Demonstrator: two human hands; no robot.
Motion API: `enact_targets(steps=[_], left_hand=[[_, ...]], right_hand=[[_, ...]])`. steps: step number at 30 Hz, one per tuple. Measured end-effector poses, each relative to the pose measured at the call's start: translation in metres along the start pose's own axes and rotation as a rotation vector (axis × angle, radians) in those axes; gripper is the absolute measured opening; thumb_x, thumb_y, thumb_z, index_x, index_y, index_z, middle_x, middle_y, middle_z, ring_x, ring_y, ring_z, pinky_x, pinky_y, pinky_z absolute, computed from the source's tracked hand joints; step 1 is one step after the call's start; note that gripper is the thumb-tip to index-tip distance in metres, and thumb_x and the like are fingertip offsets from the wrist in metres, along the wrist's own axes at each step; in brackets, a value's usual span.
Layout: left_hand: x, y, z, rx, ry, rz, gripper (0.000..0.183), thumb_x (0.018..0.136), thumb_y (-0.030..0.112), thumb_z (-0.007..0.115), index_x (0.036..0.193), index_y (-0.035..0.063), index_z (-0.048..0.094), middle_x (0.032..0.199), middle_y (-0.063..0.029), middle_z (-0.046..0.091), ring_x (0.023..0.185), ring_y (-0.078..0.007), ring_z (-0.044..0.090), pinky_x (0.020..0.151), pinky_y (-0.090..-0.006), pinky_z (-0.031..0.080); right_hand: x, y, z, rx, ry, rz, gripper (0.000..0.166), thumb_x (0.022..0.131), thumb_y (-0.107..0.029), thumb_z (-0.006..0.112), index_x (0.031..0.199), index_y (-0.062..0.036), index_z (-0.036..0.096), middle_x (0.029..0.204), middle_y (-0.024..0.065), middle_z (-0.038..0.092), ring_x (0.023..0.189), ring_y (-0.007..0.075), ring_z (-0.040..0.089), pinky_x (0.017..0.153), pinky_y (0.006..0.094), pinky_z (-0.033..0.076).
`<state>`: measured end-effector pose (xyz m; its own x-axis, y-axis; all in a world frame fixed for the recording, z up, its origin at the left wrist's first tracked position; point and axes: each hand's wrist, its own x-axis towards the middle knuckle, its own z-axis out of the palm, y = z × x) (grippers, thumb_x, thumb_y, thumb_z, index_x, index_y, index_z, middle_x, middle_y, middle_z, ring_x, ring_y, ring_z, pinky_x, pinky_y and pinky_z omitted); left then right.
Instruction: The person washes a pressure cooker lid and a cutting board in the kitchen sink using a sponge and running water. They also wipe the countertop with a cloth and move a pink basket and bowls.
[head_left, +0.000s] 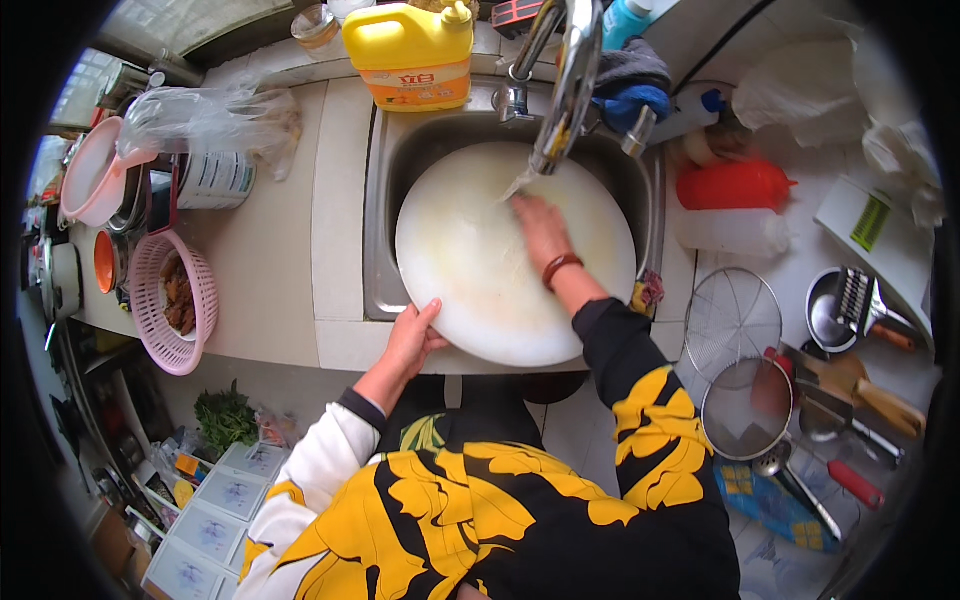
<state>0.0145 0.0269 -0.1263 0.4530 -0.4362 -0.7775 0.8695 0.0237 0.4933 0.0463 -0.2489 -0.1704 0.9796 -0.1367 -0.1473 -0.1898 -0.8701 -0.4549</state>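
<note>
A large round white cutting board (472, 255) lies over the stainless steel sink (379, 281), its near edge overhanging the front rim. My left hand (409, 337) grips the board's lower left edge, thumb on top and fingers underneath. On the board's upper surface rests my right hand (544, 232), blurred, with a bracelet at the wrist. Whether its fingers hold anything small is not clear. Water (517, 186) runs from the chrome faucet (559, 112) onto the board close to my right fingertips.
A yellow detergent jug (409, 56) stands behind the sink. Leftward are a pink basket (210, 300) with brown food and a plastic bag (210, 124). Squeeze bottles (731, 186), a wire skimmer (733, 319) and a mesh strainer (746, 409) are on the right. Cloths (634, 82) hang by the faucet.
</note>
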Motion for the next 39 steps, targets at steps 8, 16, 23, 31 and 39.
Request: enact_targets(steps=[8, 16, 23, 31, 39], left_hand=[[0.003, -0.006, 0.003, 0.029, 0.113, 0.068, 0.051, 0.094, 0.033, 0.055, 0.129, -0.0014, 0.043, 0.115, -0.0131, 0.059, 0.093, -0.021, 0.065, 0.07, -0.0316, 0.056], [0.006, -0.005, 0.009, 0.014, 0.14, 0.078, 0.051, 0.092, 0.033, 0.058, 0.126, -0.0028, 0.045, 0.112, -0.0133, 0.06, 0.092, -0.0201, 0.065, 0.07, -0.0322, 0.057], [0.003, -0.006, 0.004, 0.036, 0.169, 0.111, 0.049, 0.092, 0.032, 0.058, 0.125, -0.0028, 0.046, 0.11, -0.0129, 0.061, 0.092, -0.0201, 0.065, 0.07, -0.0324, 0.057], [-0.003, -0.013, 0.018, -0.029, 0.125, 0.089, 0.049, 0.095, 0.03, 0.055, 0.129, -0.0024, 0.04, 0.118, -0.0145, 0.057, 0.1, -0.0225, 0.063, 0.077, -0.035, 0.057], [-0.044, -0.046, 0.042, 0.199, -0.139, -0.178, 0.046, 0.098, 0.035, 0.049, 0.122, -0.0043, 0.046, 0.112, -0.0156, 0.061, 0.095, -0.0226, 0.065, 0.074, -0.0339, 0.056]], right_hand=[[0.018, 0.019, 0.036, 0.813, 0.038, 0.4, 0.043, 0.094, -0.024, 0.051, 0.131, 0.0002, 0.05, 0.141, 0.018, 0.045, 0.131, 0.0283, 0.04, 0.109, 0.0346, 0.03], [0.066, 0.096, -0.008, 0.813, -0.156, 0.663, 0.045, 0.098, -0.028, 0.045, 0.135, -0.0035, 0.046, 0.14, 0.0176, 0.046, 0.13, 0.028, 0.042, 0.108, 0.0337, 0.03], [0.002, -0.017, 0.008, 0.686, -0.249, 0.339, 0.049, 0.097, -0.031, 0.048, 0.135, -0.0006, 0.046, 0.137, 0.0168, 0.048, 0.132, 0.0255, 0.04, 0.111, 0.0323, 0.026], [0.09, 0.075, 0.035, 0.767, 0.238, 0.593, 0.048, 0.094, -0.029, 0.05, 0.133, 0.0002, 0.047, 0.131, 0.0174, 0.054, 0.122, 0.0313, 0.049, 0.104, 0.0341, 0.035], [0.01, -0.033, 0.02, 0.346, -0.334, -0.649, 0.046, 0.084, 0.005, 0.049, 0.126, -0.01, 0.056, 0.138, 0.0157, 0.046, 0.127, 0.0322, 0.045, 0.109, 0.0382, 0.035]])
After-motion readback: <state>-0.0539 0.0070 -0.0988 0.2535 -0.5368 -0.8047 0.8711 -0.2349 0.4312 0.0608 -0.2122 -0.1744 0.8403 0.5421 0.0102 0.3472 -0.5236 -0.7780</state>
